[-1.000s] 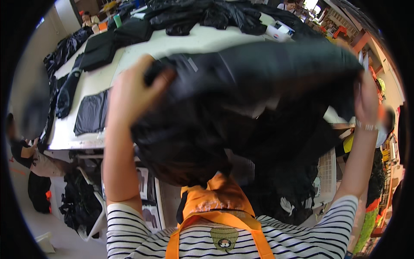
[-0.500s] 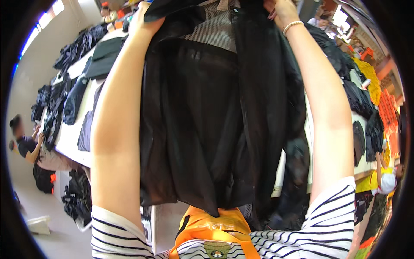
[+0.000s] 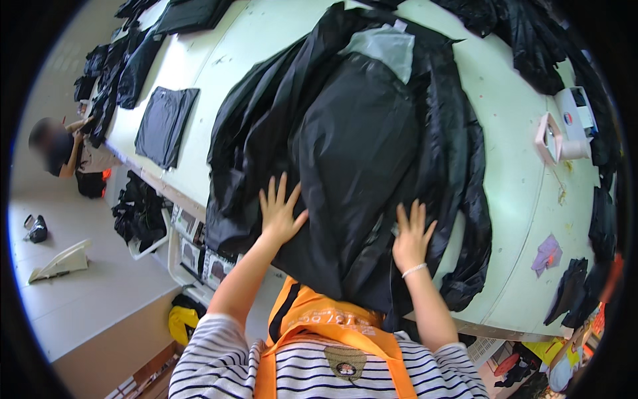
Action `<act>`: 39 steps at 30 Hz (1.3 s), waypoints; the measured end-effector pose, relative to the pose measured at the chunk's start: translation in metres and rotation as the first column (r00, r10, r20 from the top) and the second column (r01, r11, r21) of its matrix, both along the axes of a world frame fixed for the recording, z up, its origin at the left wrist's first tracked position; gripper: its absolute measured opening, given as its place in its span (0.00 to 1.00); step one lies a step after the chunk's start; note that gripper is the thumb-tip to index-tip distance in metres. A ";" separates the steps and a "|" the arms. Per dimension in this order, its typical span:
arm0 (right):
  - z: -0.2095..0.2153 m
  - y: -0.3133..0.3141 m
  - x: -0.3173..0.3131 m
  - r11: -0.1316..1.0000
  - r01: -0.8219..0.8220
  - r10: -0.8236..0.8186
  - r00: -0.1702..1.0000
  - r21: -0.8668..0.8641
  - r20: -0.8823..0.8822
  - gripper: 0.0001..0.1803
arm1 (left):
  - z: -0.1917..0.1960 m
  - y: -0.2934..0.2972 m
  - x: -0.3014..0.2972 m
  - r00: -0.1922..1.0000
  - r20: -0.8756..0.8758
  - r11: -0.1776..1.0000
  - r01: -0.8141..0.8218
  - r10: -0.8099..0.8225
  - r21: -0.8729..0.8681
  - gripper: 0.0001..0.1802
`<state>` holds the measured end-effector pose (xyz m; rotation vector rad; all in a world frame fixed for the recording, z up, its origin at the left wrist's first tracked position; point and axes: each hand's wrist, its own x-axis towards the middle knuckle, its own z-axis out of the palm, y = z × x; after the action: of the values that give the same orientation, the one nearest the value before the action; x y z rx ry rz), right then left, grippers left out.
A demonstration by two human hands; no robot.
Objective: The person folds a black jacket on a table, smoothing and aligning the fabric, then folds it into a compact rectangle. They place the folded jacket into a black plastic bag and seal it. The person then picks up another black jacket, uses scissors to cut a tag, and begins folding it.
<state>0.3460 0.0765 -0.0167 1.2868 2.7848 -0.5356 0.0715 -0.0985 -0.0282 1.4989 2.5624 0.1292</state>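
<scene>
A black jacket (image 3: 352, 139) lies spread over the pale table (image 3: 512, 199), its lower part hanging toward me over the near edge. Grey mesh lining (image 3: 384, 50) shows at its far end. My left hand (image 3: 280, 211) rests flat on the left front of the jacket, fingers spread. On the right front, my right hand (image 3: 411, 236) presses down with its fingers stretched out, a pale bracelet at the wrist. Both hands touch the cloth without gripping it. One sleeve (image 3: 468, 266) trails along the jacket's right side.
A folded dark garment (image 3: 166, 126) lies to the left, beyond it more black clothes (image 3: 189, 14). At right stand a tape dispenser (image 3: 551, 139) and a small box (image 3: 577, 110), with a purple scrap (image 3: 547, 255) nearer. A person (image 3: 63, 146) works at the far left.
The jacket, held up before me by both raised hands, has come down onto the table. Both hands have let go of its upper part and moved nearer, onto its lower fronts.
</scene>
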 end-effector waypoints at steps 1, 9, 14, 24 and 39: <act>-0.009 0.018 -0.003 0.994 -0.017 0.019 1.000 0.105 -0.022 0.35 | -0.004 0.016 -0.009 1.000 0.000 0.999 -0.022 0.022 0.039 0.37; -0.018 0.145 0.042 0.995 0.072 -0.057 0.978 0.065 -0.202 0.19 | 0.035 0.020 -0.060 0.958 0.284 0.815 -0.198 0.042 0.545 0.22; 0.077 0.006 -0.035 0.850 0.178 -0.467 0.689 -0.496 -0.554 0.17 | 0.054 -0.082 -0.061 0.717 0.433 0.813 -0.579 0.547 -0.068 0.27; 0.021 -0.199 -0.170 0.086 0.068 -0.801 0.598 -0.994 -0.028 0.21 | 0.029 -0.125 -0.068 -0.686 0.712 0.550 -0.656 -0.149 -0.517 0.08; 0.088 -0.195 -0.167 0.223 -0.121 -0.931 0.267 -0.967 -0.248 0.21 | 0.111 -0.140 -0.103 -0.667 0.614 0.586 -0.717 -0.422 -0.377 0.24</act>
<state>0.1787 -0.1186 0.0715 1.7673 1.2125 -3.0334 -0.0314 -0.2382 0.0831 -0.3679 0.6394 1.7625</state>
